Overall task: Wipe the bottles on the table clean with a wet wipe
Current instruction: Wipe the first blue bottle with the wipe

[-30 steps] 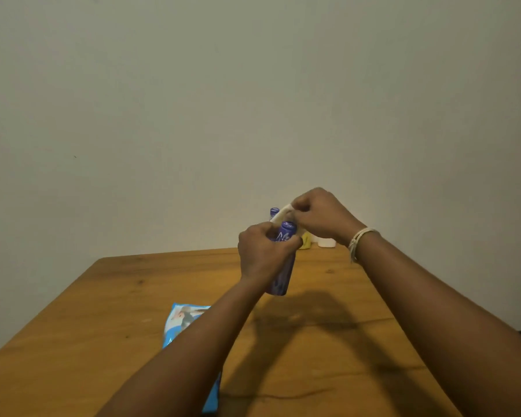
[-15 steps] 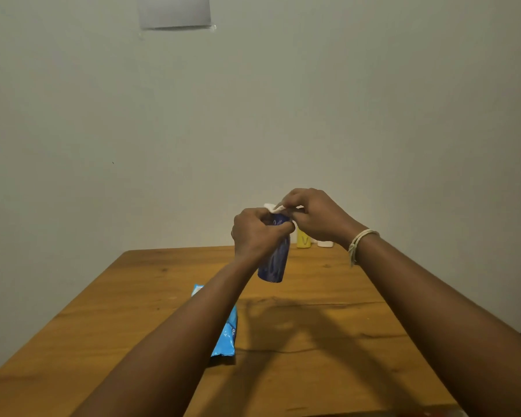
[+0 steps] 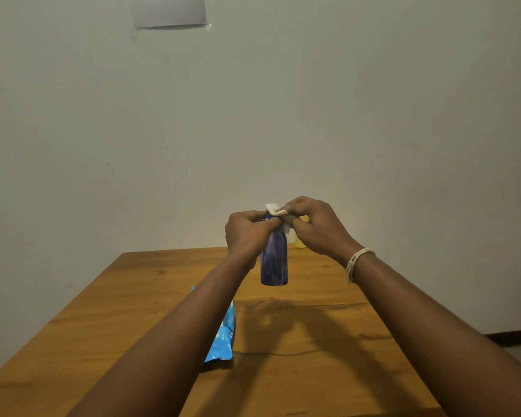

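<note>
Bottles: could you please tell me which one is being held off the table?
The blue bottle, gripped by the left hand. The yellow one stands at the table's far edge.

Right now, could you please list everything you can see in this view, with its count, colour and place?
blue bottle: one, dark blue, held upright above the table, top hidden by the hands
wet wipe: one, white, pressed on the bottle's top
wipes packet: one, light blue, lying on the table, partly behind the left forearm
yellow bottle: one, yellow, at the table's far edge, mostly hidden
table: one, brown wood, against the wall
paper sheet: one, grey, taped high on the wall
wrist band: one, pale cord, right wrist
left hand: grips the blue bottle's upper part
right hand: fingers hold the wet wipe
</note>
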`<state>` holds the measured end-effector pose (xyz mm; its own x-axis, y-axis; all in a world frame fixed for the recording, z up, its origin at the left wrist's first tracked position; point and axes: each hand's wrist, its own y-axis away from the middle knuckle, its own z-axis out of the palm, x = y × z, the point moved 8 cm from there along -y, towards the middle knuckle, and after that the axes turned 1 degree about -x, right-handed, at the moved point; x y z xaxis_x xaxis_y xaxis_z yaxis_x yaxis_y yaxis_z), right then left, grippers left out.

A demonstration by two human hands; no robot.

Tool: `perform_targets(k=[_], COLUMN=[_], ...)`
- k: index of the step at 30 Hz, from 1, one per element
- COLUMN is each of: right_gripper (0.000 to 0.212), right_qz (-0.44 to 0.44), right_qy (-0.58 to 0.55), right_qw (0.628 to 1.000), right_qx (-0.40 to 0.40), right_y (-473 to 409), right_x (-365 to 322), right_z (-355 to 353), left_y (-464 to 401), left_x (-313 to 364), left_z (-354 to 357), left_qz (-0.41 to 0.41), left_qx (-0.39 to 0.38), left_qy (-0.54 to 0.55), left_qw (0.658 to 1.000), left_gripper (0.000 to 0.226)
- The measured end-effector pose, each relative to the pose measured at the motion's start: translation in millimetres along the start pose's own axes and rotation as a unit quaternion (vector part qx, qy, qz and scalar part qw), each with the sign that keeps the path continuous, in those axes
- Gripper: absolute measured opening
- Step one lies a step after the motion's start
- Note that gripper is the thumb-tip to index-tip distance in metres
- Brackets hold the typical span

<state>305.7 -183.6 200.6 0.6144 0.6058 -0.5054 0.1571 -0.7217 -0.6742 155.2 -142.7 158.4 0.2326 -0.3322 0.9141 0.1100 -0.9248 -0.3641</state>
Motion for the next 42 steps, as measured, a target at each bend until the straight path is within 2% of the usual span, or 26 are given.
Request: perform_targets(k=[4, 9, 12, 14, 16, 20, 26, 31, 33, 38, 40, 42], right_gripper=[0.023, 0.02, 0.025, 0.023, 0.019, 0.025, 0.021, 0.024, 0.021, 0.019, 0.02, 0.02], right_qz=[0.015, 0.013, 0.047, 0.054, 0.042, 0.016, -0.056, -0.025, -0.039, -0.111, -0.107, -0.082], right_qy=[-0.022, -0.062, -0.186, -0.223, -0.2, -0.157, -0.033, -0.06, -0.063, 0.023, 0.015, -0.014], right_qw=[0.999, 0.996, 0.98, 0.97, 0.975, 0.982, 0.997, 0.984, 0.985, 0.994, 0.994, 0.993], right_qx=[0.042, 0.056, 0.059, 0.075, 0.091, 0.106, 0.035, 0.168, 0.153, 0.007, 0.028, 0.085], right_y=[3.0, 7.5, 5.5, 3.8, 2.5, 8.3, 50.8, 17.9, 17.1, 82.8, 77.6, 49.2], right_x=[13.0, 15.3, 17.3, 15.1, 10.5, 1.4, -9.6, -14.6, -23.6, -34.0, -31.3, -28.6], right_z=[-1.5, -5.5, -6.3, -9.9, -11.9, -5.4, 31.2, 0.8, 3.5, 56.6, 51.4, 29.9], left_y=[0.1, -7.9, -9.7, -8.0, -6.7, -7.7, -5.1, 0.7, -2.8, -14.7, -13.8, -10.5], left_x=[-5.7, -6.1, -3.7, -1.1, 1.7, -0.7, -15.2, -9.8, -4.7, -4.8, -4.7, -2.4], left_z=[7.4, 5.9, 11.4, 17.2, 21.8, 26.6, 23.3, 28.2, 25.7, 13.0, 13.8, 19.3], left_qz=[-0.079, -0.077, -0.077, -0.07, -0.063, -0.07, -0.082, -0.078, -0.078, -0.083, -0.075, -0.067], left_qx=[-0.084, -0.157, -0.219, -0.251, -0.255, -0.239, -0.239, -0.258, -0.243, -0.196, -0.205, -0.222], left_qy=[0.127, 0.165, 0.211, 0.228, 0.247, 0.294, 0.292, 0.291, 0.315, 0.357, 0.352, 0.336], left_qw=[0.985, 0.971, 0.95, 0.938, 0.933, 0.923, 0.922, 0.918, 0.914, 0.909, 0.91, 0.913], left_gripper=[0.017, 0.016, 0.022, 0.026, 0.031, 0.032, 0.034, 0.026, 0.028, 0.03, 0.031, 0.029])
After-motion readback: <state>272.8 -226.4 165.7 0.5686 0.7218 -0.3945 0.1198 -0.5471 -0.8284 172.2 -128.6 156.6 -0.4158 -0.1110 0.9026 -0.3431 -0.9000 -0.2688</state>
